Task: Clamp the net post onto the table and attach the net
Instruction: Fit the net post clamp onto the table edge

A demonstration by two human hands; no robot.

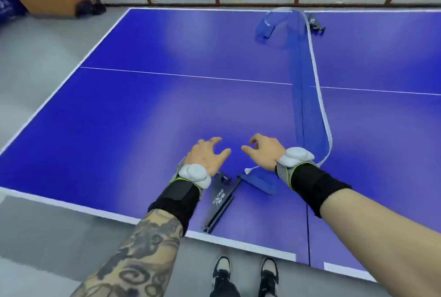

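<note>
- Post (220, 203) lies flat on the table (143, 117) in our head view. Its long axis slants from the near edge toward the net (307, 105), whose loose end lies just beside it.
- Left hand (206, 157) hovers just beyond the post, nearer to it than our right hand (265, 151). Both have loosely spread fingers and hold nothing.

Blue worktop (143, 110), white border and centre line. Blue net (307, 96) with white top band lies slack along the middle seam, far end bunched. Black net post (220, 203) lies flat at the near edge, just beside the net's near end; second black post (316, 25) sits at the far edge.
</note>
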